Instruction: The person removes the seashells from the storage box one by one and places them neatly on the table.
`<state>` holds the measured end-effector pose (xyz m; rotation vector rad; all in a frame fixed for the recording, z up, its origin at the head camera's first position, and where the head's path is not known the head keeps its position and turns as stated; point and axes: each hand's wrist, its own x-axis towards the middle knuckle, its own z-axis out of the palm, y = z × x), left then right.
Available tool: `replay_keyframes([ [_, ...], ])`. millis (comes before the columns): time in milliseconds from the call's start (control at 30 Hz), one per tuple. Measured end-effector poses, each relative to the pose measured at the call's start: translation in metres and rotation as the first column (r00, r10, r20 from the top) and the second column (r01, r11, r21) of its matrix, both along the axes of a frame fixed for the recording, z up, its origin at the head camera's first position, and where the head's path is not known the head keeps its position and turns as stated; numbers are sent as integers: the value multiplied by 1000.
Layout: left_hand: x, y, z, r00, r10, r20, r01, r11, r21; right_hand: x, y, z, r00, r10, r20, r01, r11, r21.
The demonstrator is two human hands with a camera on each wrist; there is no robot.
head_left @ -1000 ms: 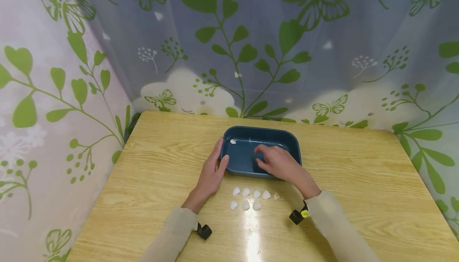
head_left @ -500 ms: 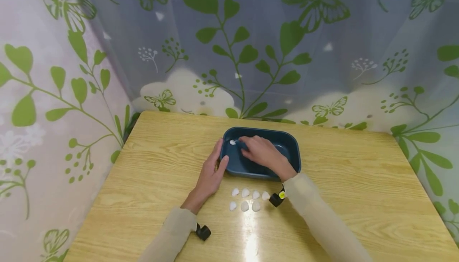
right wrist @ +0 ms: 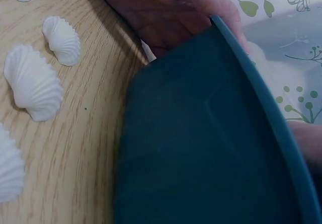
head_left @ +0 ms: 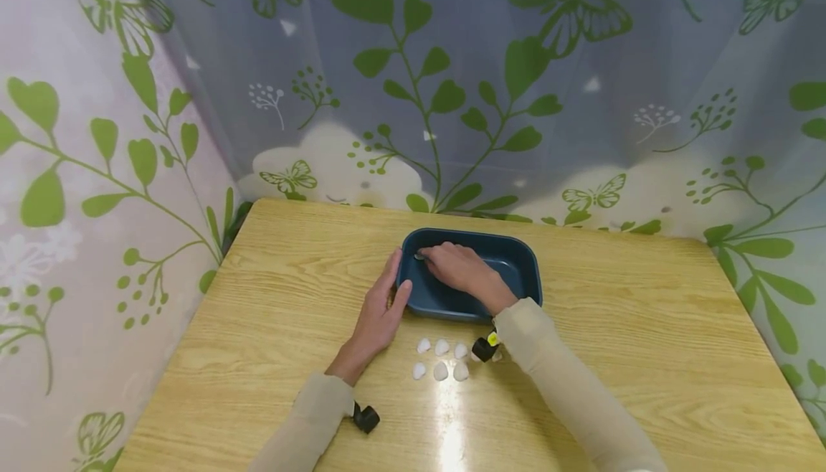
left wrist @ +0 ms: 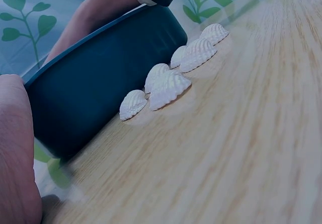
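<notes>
A dark blue rectangular tray (head_left: 529,260) with raised walls stands on the wooden table. Inside its far left corner is a white seashell (head_left: 419,256), partly covered by the fingertips of my right hand (head_left: 457,267), which pinches it. My left hand (head_left: 381,314) rests along the tray's left end, fingers straight on the outside and thumb at the near left rim. In front of the tray, white ribbed seashells (head_left: 442,370) lie in two rows. From the left wrist, the tray wall (left wrist: 100,83) hides my right fingers.
A black wrist camera (head_left: 482,349) under my right sleeve overlaps the right end of the far shell row. Another camera (head_left: 366,419) sits at my left wrist. Beyond the wooden table (head_left: 645,328) hangs a curtain (head_left: 477,41) printed with leaves and butterflies.
My right hand has moved left across the inside of the tray, and its fingertips have come onto the shell in the corner. The left hand has stayed at the tray's end.
</notes>
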<state>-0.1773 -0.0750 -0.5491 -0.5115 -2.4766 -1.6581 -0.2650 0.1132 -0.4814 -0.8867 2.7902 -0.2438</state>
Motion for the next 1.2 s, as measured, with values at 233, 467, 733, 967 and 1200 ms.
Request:
replay_keyframes([
  [233, 0, 0, 0, 1000, -3, -2, 3, 1000, 8, 1, 1, -1, 999, 50, -11, -51, 997, -52],
  [467, -1, 0, -1, 1000, -1, -8, 1, 1000, 17, 4, 1, -1, 994, 94, -47, -98, 990, -102],
  [733, 0, 0, 0, 1000, -14, 7, 14, 999, 39, 6, 1, -5, 993, 121, 12, -118, 979, -164],
  [967, 0, 0, -1, 1000, -13, 1, 13, 999, 33, 8, -1, -7, 990, 139, 21, -133, 974, -182],
  [1200, 0, 0, 0, 1000, -8, -1, 8, 999, 32, 11, -4, -8, 986, 162, -25, -164, 974, -156],
])
